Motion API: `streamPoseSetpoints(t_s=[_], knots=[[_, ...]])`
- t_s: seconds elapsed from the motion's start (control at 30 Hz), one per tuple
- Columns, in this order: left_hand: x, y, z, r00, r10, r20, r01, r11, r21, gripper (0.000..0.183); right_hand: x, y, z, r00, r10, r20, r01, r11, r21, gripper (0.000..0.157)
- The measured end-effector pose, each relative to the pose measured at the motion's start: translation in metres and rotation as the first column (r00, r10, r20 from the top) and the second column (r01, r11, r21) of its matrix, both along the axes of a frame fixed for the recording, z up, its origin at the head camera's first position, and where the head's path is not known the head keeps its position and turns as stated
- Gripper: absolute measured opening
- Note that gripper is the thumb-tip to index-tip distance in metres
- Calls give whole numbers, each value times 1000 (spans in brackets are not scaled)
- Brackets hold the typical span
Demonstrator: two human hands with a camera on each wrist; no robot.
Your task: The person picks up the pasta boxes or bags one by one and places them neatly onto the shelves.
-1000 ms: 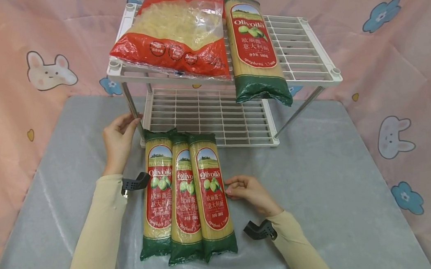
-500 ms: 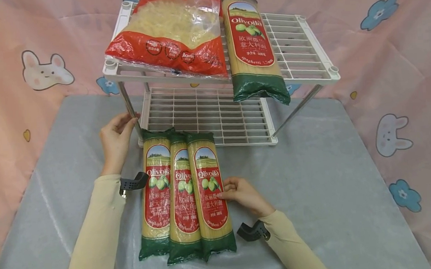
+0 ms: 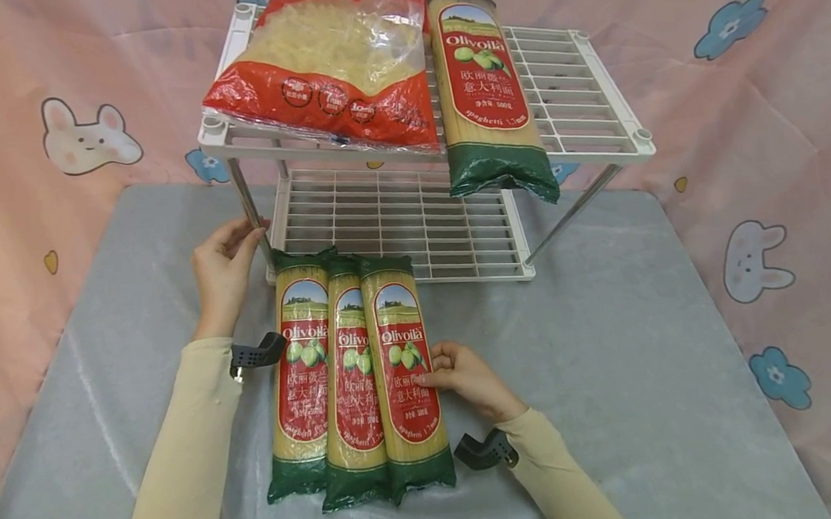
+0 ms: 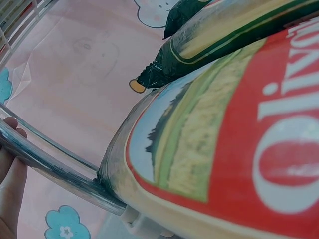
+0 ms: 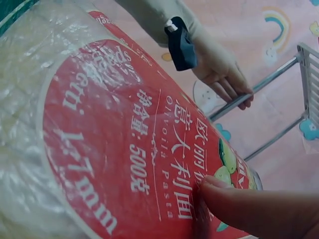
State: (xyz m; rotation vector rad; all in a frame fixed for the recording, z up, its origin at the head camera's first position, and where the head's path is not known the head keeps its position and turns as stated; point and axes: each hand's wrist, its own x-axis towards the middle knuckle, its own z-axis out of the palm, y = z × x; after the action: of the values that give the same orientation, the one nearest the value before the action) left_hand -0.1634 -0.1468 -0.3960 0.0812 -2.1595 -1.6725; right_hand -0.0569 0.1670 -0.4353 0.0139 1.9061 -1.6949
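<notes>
Three packs of spaghetti lie side by side on the grey cloth, tops toward the rack: a left pack [image 3: 302, 393], a middle pack [image 3: 354, 382] and a right pack [image 3: 403, 355]. My right hand [image 3: 474, 379] holds the right pack by its right edge. Its thumb [image 5: 249, 201] lies on the red label in the right wrist view; the other fingers are partly hidden behind the edge. With my left hand [image 3: 223, 267] I grip the front left metal post [image 4: 55, 164] of the white rack [image 3: 580, 95], just above the lower shelf.
On the top shelf lie a red and clear bag of pasta [image 3: 332, 66] and another spaghetti pack [image 3: 487, 88], whose green end overhangs the front edge. The slatted lower shelf [image 3: 398, 213] sits behind the three packs. A pink patterned curtain [image 3: 794, 149] hangs behind.
My right hand has moved slightly left, and its thumb has come onto the right pack's label. The left hand stays on the post. The whole view has shifted a little.
</notes>
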Motion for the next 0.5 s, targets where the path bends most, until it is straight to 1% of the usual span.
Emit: streamPoseSetpoints(t_s=[0.23,0.5], knots=[[0,0,-1,1000,-6,-2,6,1000,9,25,0,-1,-1,1000,-21,8,21,1000,6,31],[0,0,-1,1000,2,-4,-2,1000,1,25,1,2,-4,1000,-19,25,19,1000,0,36]])
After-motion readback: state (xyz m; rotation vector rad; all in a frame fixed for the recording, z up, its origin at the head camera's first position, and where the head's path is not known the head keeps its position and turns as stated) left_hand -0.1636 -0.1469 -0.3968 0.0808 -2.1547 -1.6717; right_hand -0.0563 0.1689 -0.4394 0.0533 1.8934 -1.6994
